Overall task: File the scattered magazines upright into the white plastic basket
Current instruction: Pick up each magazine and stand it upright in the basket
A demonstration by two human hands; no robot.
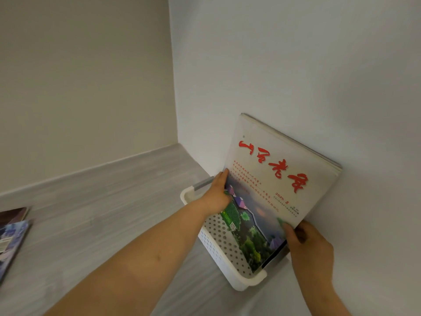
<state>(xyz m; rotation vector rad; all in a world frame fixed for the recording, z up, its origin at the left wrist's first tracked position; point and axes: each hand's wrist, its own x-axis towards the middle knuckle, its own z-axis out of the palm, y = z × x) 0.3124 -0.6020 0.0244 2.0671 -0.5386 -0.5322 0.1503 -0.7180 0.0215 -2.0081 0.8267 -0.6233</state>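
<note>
magazine (273, 179) – pale cover, red script, standing in white perforated basket (223, 247), lower right | left hand (216, 197), right hand (307, 245) grip its edges

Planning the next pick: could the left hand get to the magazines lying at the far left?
Probably yes. The grey surface between the left hand and the loose magazines looks unobstructed, but it must first release the magazine in the basket.

walls (296, 53): plain white, meeting in a corner | floor (102, 213): grey wood-grain | light: soft
</note>
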